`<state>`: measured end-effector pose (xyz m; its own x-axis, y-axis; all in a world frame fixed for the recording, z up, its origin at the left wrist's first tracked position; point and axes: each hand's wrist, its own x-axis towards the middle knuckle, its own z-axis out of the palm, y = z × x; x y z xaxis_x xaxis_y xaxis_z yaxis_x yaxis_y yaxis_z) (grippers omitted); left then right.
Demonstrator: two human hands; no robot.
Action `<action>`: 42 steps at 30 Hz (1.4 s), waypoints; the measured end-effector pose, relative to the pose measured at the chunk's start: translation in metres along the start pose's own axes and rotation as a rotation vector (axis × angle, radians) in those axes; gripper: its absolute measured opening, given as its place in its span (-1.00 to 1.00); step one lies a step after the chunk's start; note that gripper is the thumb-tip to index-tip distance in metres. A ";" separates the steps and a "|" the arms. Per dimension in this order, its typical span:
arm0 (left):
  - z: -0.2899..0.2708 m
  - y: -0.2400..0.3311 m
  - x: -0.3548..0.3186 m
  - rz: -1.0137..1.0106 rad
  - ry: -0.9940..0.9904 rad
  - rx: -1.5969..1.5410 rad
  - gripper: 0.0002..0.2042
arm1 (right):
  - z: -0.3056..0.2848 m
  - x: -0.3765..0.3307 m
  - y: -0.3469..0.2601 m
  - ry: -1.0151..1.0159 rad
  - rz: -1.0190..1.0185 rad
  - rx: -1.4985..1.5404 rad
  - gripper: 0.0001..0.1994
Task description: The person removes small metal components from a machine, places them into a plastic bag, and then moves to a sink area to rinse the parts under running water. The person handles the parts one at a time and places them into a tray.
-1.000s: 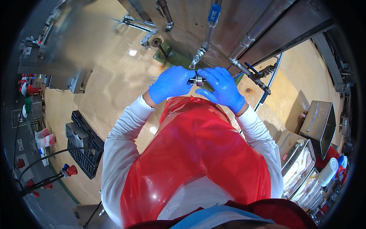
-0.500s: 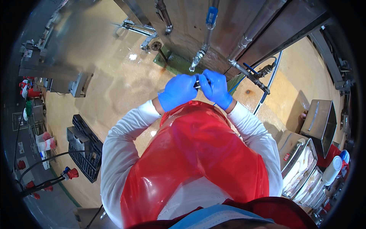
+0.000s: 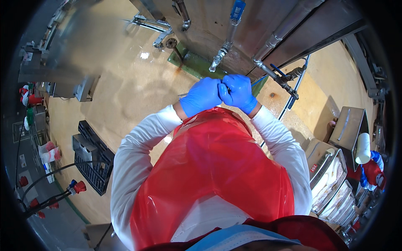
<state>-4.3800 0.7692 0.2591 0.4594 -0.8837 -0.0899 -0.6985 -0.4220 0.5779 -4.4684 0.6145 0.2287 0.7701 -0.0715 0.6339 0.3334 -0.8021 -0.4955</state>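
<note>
Floor (image 3: 125,96): tan, wet-looking, taking up the upper left and reflecting a bright spot.

Red apron (image 3: 209,167): covering the person's front, hiding the floor directly below; its lower edge is running out of view.

Steel machine (image 3: 259,25): spanning the top edge, its upper part cut off; pipes and a blue-handled valve (image 3: 237,8) are hanging from it.

Black crate (image 3: 90,161): lying on the floor at the left, part of it in shadow.

Metal trays (image 3: 331,184): stacking at the right edge, contents pale and hard to make out.

Left hand (image 3: 202,96): blue-gloved, curling closed and pressing against the other hand, just below the grey tap (image 3: 218,58).

Right hand (image 3: 238,93): blue-gloved, fingers folding closed against the left.

Small dark object (image 3: 228,88): sitting between the two hands, in front of the chest above the apron's top edge; only a sliver is showing, so its kind cannot be told, nor which hand is really gripping it.
</note>
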 end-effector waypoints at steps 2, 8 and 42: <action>-0.001 0.009 0.001 -0.119 0.061 0.057 -0.79 | 0.015 -0.006 -0.005 0.061 0.230 0.083 -0.72; 0.038 -0.014 0.022 -0.156 0.161 -0.002 -0.68 | 0.037 -0.023 -0.004 0.085 0.818 0.390 -0.79; -0.005 -0.045 0.099 0.040 0.064 0.338 -0.58 | 0.158 -0.026 0.108 -0.135 0.712 0.330 -0.61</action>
<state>-4.3000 0.7016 0.2284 0.4537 -0.8910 -0.0151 -0.8542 -0.4397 0.2776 -4.3666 0.6238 0.0649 0.9109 -0.4115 0.0319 -0.1359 -0.3719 -0.9183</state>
